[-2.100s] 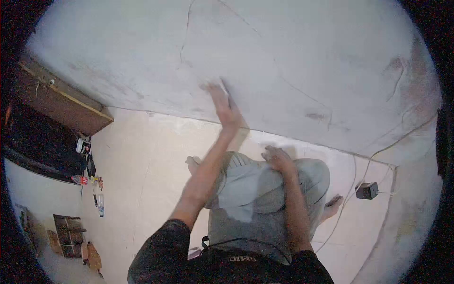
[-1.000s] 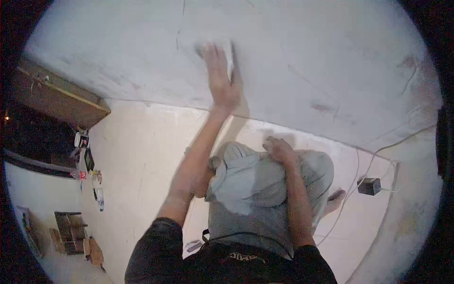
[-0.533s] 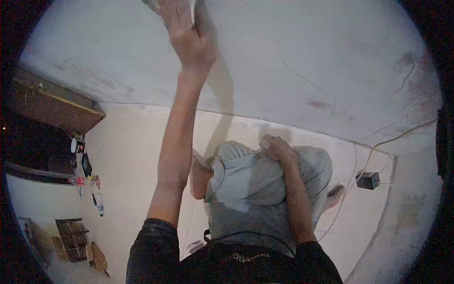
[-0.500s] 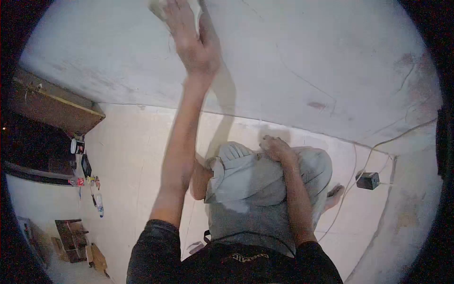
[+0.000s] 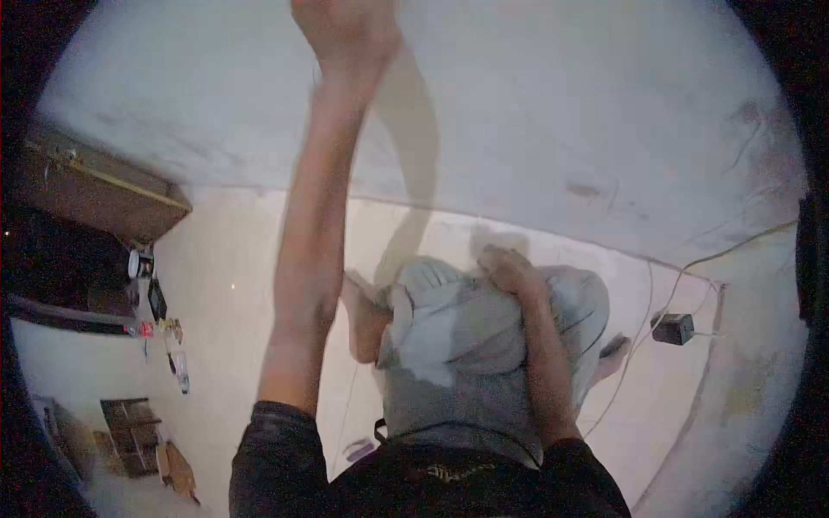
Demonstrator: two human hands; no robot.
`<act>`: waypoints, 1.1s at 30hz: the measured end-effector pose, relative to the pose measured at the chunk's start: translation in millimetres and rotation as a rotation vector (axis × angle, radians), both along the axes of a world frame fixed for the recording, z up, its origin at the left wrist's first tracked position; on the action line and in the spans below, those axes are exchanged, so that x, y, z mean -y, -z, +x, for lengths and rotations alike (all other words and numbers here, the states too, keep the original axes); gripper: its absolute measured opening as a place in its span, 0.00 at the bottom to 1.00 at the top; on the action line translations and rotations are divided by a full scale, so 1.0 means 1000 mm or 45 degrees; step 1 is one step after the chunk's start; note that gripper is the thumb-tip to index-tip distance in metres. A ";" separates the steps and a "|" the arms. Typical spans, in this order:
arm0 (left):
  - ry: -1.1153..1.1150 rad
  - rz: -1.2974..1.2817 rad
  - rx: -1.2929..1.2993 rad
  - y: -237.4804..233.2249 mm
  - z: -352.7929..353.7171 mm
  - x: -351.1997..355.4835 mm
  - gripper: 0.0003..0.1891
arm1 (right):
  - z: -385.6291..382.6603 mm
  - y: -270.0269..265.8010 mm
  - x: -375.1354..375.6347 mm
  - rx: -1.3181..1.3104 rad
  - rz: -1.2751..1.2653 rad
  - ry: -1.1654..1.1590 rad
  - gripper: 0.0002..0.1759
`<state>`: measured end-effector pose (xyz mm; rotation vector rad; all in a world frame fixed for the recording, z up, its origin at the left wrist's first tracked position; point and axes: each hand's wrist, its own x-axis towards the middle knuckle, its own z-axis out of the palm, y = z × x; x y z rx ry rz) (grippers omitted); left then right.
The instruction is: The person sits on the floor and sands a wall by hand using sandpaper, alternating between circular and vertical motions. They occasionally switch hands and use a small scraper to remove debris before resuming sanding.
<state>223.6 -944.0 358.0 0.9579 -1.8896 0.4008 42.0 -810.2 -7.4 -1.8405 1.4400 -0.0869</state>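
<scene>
"Where are the left hand's fingers?"

"Past the top edge of view, so I can't tell whether they're released, clenched or grasping something. The left hand (image 5: 345, 30) is up in front of the wall (image 5: 535, 104), which spreads to both sides of those fingers."

"And the right hand (image 5: 511, 270)?"

"Resting on the trousers (image 5: 458, 332), fingers bent; whether they grip anything, I can't tell. Well right of those fingers, a black box (image 5: 672, 329) sits on the floor (image 5: 250, 302)."
</scene>
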 end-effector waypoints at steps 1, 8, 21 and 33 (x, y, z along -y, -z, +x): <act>-0.032 -0.170 -0.053 -0.004 -0.010 0.002 0.34 | -0.001 -0.009 -0.010 -0.008 0.027 -0.017 0.24; 0.086 0.151 -0.307 0.202 -0.012 -0.034 0.38 | -0.004 -0.038 -0.006 -0.042 -0.085 -0.056 0.29; 0.231 -0.355 -0.156 0.011 -0.003 -0.001 0.28 | 0.000 -0.038 -0.010 0.014 -0.010 0.021 0.28; 0.011 -0.005 -0.215 0.189 -0.002 -0.024 0.34 | -0.003 -0.027 -0.017 -0.002 -0.018 0.097 0.29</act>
